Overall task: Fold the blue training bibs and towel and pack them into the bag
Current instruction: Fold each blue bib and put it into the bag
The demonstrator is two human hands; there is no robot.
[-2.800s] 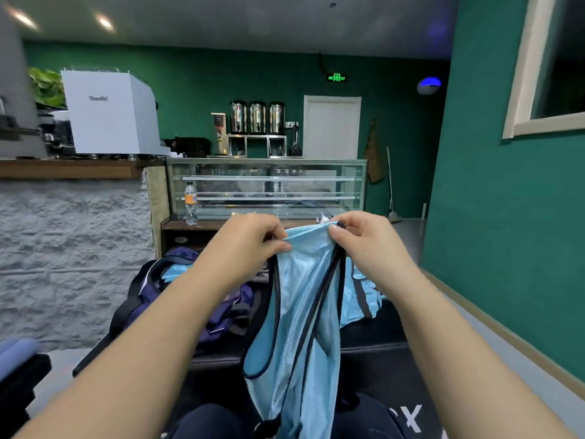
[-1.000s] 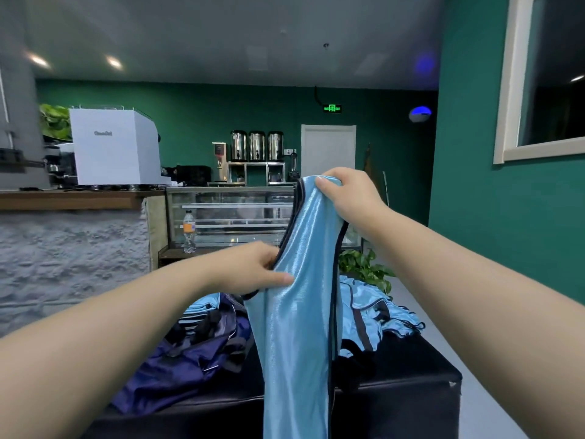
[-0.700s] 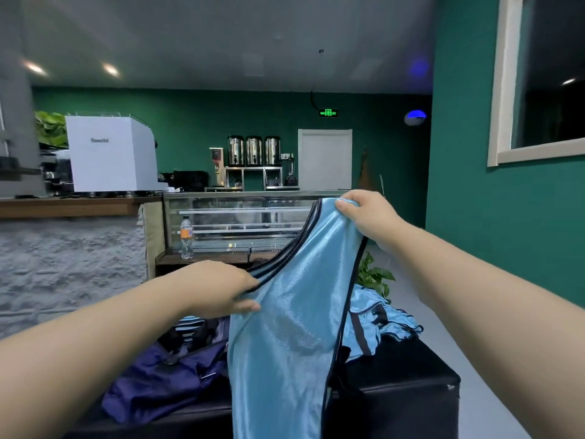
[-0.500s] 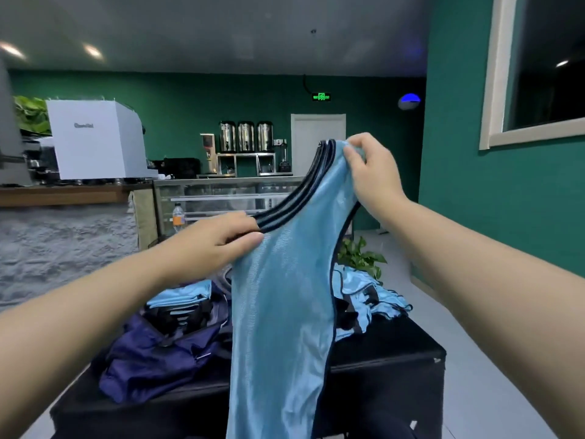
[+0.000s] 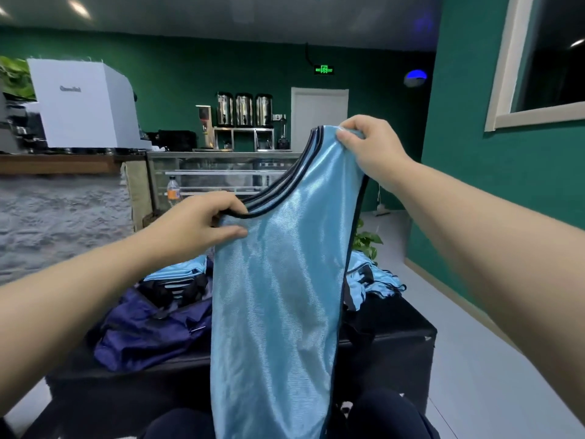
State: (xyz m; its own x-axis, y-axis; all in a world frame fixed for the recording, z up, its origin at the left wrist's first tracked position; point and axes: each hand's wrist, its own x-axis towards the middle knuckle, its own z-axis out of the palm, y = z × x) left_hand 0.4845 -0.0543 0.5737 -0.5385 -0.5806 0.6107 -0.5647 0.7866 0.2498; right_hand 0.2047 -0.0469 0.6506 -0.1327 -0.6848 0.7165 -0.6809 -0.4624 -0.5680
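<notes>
Fabric of the bib (image 5: pixel 278 305) looks light, limp, slippery (best held by its trim); left hand (image 5: pixel 193 226) and right hand (image 5: pixel 370 147) pinch its top corners.

The room is dim, lit mainly by recessed ceiling spots (image 5: pixel 74 7) at eleven o'clock, smeared into streaks. A green exit sign (image 5: pixel 323 70) at twelve o'clock and a blue lamp (image 5: pixel 415 77) at one o'clock glow softly. Sheen glares on the blue bib (image 5: pixel 278 296) at centre. Wide-angle distortion stretches the forearms at four and eight o'clock. The stone counter front (image 5: pixel 60 217) at nine o'clock is motion-blurred.
</notes>
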